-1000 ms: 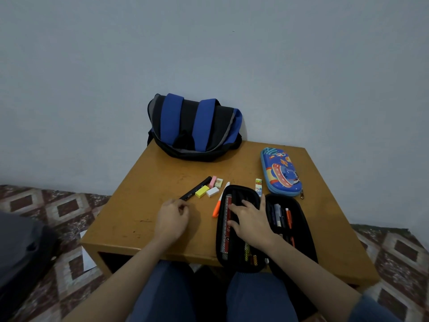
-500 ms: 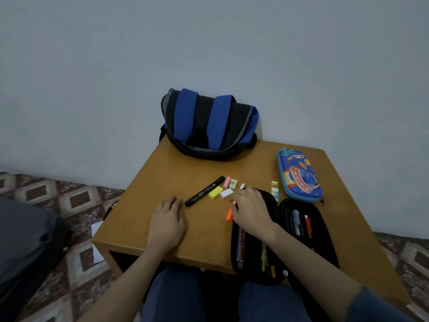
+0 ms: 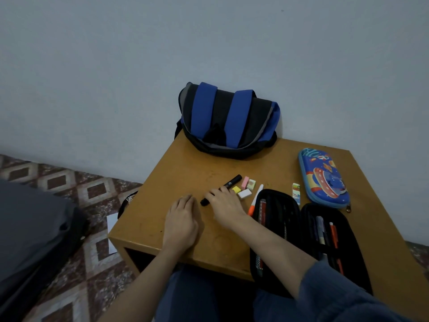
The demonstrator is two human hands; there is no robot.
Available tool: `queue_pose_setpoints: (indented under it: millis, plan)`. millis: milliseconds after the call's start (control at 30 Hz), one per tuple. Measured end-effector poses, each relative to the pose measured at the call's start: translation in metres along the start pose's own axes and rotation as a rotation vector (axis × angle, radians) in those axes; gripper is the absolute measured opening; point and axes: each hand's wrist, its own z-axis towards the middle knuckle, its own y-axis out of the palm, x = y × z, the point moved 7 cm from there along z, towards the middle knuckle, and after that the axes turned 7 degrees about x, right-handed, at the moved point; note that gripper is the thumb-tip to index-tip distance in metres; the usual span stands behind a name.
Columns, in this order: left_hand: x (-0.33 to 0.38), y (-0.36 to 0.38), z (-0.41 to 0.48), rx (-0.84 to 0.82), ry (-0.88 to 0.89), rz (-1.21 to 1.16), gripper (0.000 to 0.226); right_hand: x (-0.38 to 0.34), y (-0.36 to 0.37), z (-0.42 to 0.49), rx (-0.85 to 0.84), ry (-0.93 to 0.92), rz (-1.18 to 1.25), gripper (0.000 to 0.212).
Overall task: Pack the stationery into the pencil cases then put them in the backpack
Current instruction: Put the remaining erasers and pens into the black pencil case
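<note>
The right hand has left the orange-and-white pen, where it was half a second ago, and has crossed left to the black cylindrical marker. The left hand has stayed on the brown wooden table.

The right hand's fingers lie across the marker's middle, and both ends stick out. Whether they pinch it or only rest on it cannot be told. The left hand lies palm down with its fingers loose, holding nothing.

The black fabric zip pencil case lies open at the near edge (pens already in both halves). The blue cartoon-printed hard pencil case is zipped shut at the right. The blue-and-black fabric backpack stands against the wall. Four small erasers lie just beside the marker.
</note>
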Motion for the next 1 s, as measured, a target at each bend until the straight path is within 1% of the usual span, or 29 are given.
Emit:
queue_pose_setpoints:
  millis: [100, 200, 267, 333, 400, 433, 500, 567, 633, 667, 733, 767, 900, 1000]
  plan:
    - [-0.001, 0.001, 0.001, 0.005, 0.0, 0.001, 0.053, 0.003, 0.001, -0.002, 0.023, 0.016, 0.101, 0.051]
    - [-0.001, 0.0, 0.0, 0.028, 0.002, -0.014, 0.049, 0.014, -0.009, -0.008, 0.092, 0.053, 0.238, 0.056]
    - [-0.002, -0.001, 0.001, 0.051, -0.013, -0.05, 0.044, 0.029, -0.018, -0.016, 0.16, 0.094, 0.308, 0.053]
    - [-0.004, -0.004, 0.003, 0.081, -0.078, -0.119, 0.039, 0.052, -0.025, -0.03, 0.218, 0.149, 0.363, 0.048]
    - [-0.005, -0.01, 0.005, 0.146, -0.161, -0.174, 0.035, 0.08, -0.028, -0.047, 0.249, 0.22, 0.391, 0.043]
    - [-0.002, -0.014, 0.004, 0.184, -0.171, -0.178, 0.033, 0.095, -0.027, -0.055, 0.257, 0.258, 0.391, 0.041]
    - [0.019, -0.017, 0.003, 0.199, -0.084, -0.171, 0.031, 0.123, -0.024, -0.074, 0.245, 0.343, 0.378, 0.039]
    - [0.05, -0.009, 0.002, 0.12, 0.047, -0.198, 0.031, 0.145, -0.018, -0.095, 0.241, 0.407, 0.367, 0.038]
    - [0.076, 0.003, 0.0, 0.039, 0.124, -0.22, 0.031, 0.159, -0.016, -0.113, 0.263, 0.438, 0.369, 0.036]
    - [0.085, 0.006, 0.001, 0.029, 0.142, -0.221, 0.031, 0.163, -0.015, -0.119, 0.269, 0.448, 0.372, 0.035]
    - [0.096, 0.009, 0.005, 0.02, 0.145, -0.216, 0.032, 0.169, -0.013, -0.129, 0.265, 0.454, 0.383, 0.036]
    - [0.098, 0.012, 0.007, -0.009, 0.141, -0.204, 0.033, 0.171, -0.012, -0.131, 0.258, 0.449, 0.379, 0.036]
    - [0.108, 0.028, 0.008, -0.249, 0.178, -0.145, 0.037, 0.177, -0.008, -0.139, 0.239, 0.468, 0.385, 0.036]
    - [0.112, 0.03, 0.007, -0.274, 0.182, -0.114, 0.037, 0.176, -0.006, -0.141, 0.238, 0.476, 0.413, 0.041]
